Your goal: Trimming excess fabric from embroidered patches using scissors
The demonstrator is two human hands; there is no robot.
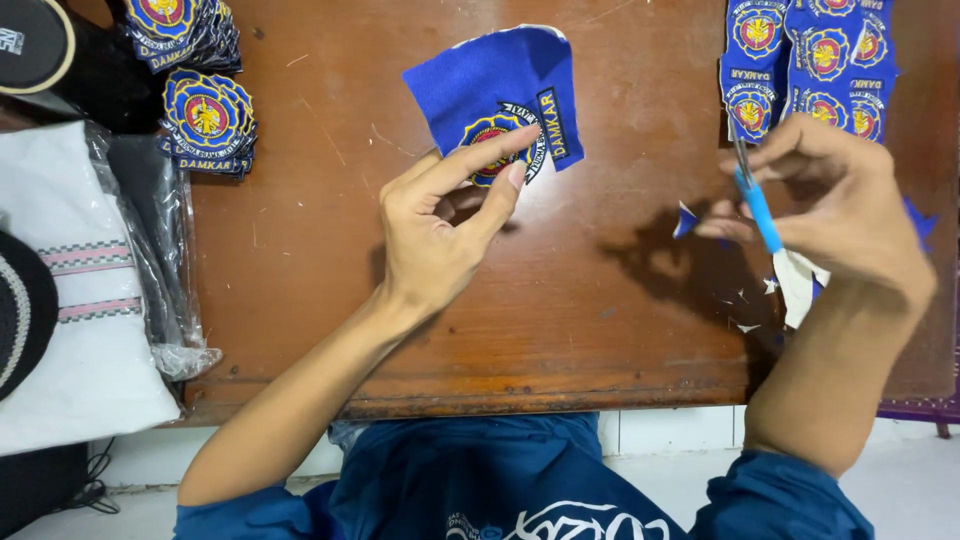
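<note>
Blue felt-like fabric with a round embroidered patch [497,128] stitched on it is what the left hand [440,225] has pinched at the lower edge, thumb under and index finger on top, holding it up just above the wooden table [330,300]. That piece is roughly square, with a white backing peeking out along its top edge. The right hand [840,195], off to the right of the piece, is closed around small scissors with blue handles [758,205], and a trimmed white-and-blue offcut [798,285] hangs under its palm. Looks to me like the trimming stage: this emblem has its surround on, so the blades would need to come over and follow the round border closely without nicking the thread. Tiny snippets [745,310] lie on the worn, scratched brown wood below the scissors. Up and right of the held piece sits an uncut sheet of the same emblems [810,65]; far to its left, stacks of finished round ones [208,122], with scalloped edges, next to folded white cloth in clear plastic [80,300].
</note>
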